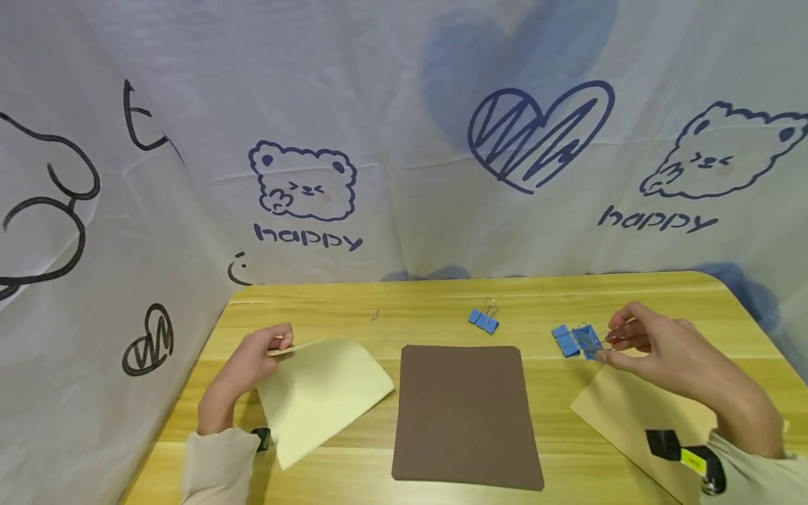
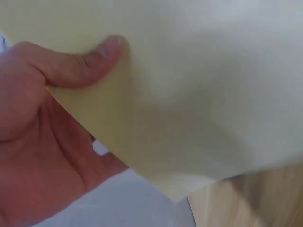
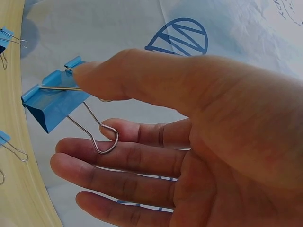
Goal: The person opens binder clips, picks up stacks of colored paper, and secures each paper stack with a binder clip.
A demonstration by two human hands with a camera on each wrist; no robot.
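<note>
My left hand [image 1: 257, 356] pinches a pale yellow sheet of paper [image 1: 325, 393] by its edge, thumb on top. In the left wrist view the sheet [image 2: 213, 109] fills most of the frame and bends slightly near the thumb [image 2: 90, 66]. On the right, my right hand [image 1: 669, 344] holds a blue binder clip [image 1: 588, 341] by its wire handles. In the right wrist view the thumb presses one handle of the clip [image 3: 57, 97] and the fingers lie against the other. Beside it a second blue binder clip [image 1: 564, 341] lies on the table.
A dark brown stack of sheets [image 1: 467, 417] lies at the middle of the wooden table [image 1: 353, 463]. Another blue binder clip [image 1: 483, 320] is behind it. A tan sheet [image 1: 644, 414] lies under my right forearm. A printed white cloth [image 1: 404, 196] hangs behind the table.
</note>
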